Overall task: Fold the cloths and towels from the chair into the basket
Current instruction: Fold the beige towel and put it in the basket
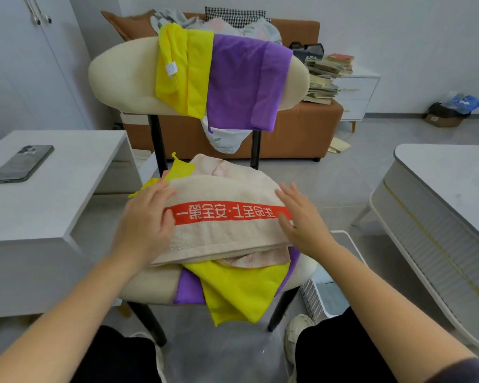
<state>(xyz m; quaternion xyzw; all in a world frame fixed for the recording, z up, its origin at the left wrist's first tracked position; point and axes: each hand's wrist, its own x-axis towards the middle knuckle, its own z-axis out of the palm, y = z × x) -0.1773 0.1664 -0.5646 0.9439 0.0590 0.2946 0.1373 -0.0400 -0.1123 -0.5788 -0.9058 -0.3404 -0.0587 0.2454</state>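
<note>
While the beige towel [227, 236] lies on the chair seat [150, 283], atop a yellow cloth [241, 288] and a purple cloth [190, 291], I see my left hand [147, 219] resting flat on its left end and my right hand [302, 219] touching its right end. Fingers on both are straight, gripping nothing. The white basket [313, 297] stands on the floor just right of the chair.
</note>
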